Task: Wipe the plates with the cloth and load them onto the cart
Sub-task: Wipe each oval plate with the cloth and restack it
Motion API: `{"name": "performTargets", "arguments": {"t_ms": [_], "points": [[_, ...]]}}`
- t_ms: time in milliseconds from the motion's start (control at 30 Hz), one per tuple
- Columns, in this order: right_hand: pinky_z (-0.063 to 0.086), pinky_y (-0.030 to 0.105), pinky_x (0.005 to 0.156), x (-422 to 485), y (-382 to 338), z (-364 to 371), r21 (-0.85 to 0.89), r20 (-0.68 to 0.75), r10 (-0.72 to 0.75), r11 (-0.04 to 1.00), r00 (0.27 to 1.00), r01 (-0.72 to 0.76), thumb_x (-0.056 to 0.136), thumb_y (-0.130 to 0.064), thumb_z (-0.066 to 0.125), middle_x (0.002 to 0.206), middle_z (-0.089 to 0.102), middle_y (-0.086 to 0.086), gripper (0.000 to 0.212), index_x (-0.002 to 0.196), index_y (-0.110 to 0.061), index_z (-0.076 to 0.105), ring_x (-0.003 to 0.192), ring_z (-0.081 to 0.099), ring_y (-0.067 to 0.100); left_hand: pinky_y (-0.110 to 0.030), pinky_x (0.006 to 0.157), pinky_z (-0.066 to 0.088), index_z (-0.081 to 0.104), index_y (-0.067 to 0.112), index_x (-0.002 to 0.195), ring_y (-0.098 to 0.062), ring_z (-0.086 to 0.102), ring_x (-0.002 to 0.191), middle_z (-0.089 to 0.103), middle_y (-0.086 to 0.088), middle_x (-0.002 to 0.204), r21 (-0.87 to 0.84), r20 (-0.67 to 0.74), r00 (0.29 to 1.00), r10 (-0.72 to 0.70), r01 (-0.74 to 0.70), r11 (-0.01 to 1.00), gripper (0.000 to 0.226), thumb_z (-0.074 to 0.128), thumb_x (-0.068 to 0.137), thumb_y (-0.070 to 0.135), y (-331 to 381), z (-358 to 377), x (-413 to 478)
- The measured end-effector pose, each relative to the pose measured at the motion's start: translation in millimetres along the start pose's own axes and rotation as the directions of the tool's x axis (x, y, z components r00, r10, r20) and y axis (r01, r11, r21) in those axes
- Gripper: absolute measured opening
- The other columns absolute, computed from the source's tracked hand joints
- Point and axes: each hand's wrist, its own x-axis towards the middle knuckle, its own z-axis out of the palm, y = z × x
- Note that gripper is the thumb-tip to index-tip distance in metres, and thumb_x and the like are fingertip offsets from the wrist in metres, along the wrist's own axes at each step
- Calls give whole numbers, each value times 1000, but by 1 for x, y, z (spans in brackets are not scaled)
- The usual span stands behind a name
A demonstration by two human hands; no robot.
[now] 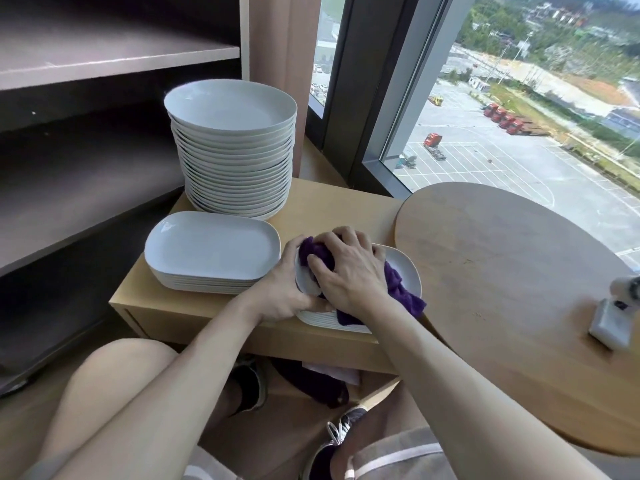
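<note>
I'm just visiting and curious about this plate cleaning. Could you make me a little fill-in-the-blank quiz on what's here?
1. The cloth under the right hand is ___ in colour.
2. The tallest stack holds ___ plates, not oblong ones.
3. The left hand steadies the plate being ___.
Missing: purple; round; wiped.

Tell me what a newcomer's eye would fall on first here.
The tall stack of round white plates at the back of the wooden stand dominates. In front, the right hand presses a purple cloth onto a plate that the left hand grips. At right, the window shows a car park far below.
</note>
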Motion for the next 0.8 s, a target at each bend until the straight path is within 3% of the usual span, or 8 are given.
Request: {"name": "performTargets", "arguments": {"t_ms": [300, 433, 567, 700, 800], "points": [[29, 41, 95, -13, 4, -18, 55, 146, -118, 992, 982, 111, 74, -53, 44, 115, 48, -18, 35, 104, -41, 60, 110, 32, 8, -17, 93, 50, 6, 44, 161, 2, 65, 108, 64, 14, 129, 7, 22, 998, -64, 64, 998, 135, 93, 60, 27, 1, -4, -1], [27, 37, 92, -20, 18, -24, 76, 110, -122, 991, 986, 114, 70, -54, 44, 109, 48, -21, 31, 94, -42, 60, 111, 37, 7, -32, 115, 41, 7, 44, 161, -4, 45, 139, 44, 12, 152, 10, 11, 998, -57, 57, 998, 139, 96, 54, 42, 6, -4, -5], [30, 38, 99, -27, 40, -32, 53, 65, -92, 995, 994, 89, 69, -53, 44, 104, 48, -23, 23, 88, -44, 55, 103, 35, 3, -37, 118, 38, 8, 45, 161, -8, 43, 141, 41, 12, 154, 3, 18, 998, -61, 61, 998, 138, 96, 54, 43, 4, -3, -5], [29, 36, 94, -21, 53, -36, -18, 68, -68, 997, 995, 69, 70, -52, 42, 108, 49, -20, 25, 92, -44, 53, 111, 42, 11, -37, 119, 37, 10, 47, 160, -8, 42, 142, 39, 12, 156, 11, 15, 998, -61, 61, 998, 137, 95, 53, 44, 4, -4, -5], [28, 35, 93, -15, 60, -37, -50, 31, -19, 999, 999, 20, 73, -48, 47, 111, 48, -19, 29, 99, -40, 57, 114, 43, 13, -37, 118, 38, 12, 46, 160, -9, 45, 140, 41, 11, 155, -3, 14, 998, -64, 64, 998, 133, 97, 59, 33, 3, -4, -5]]}}
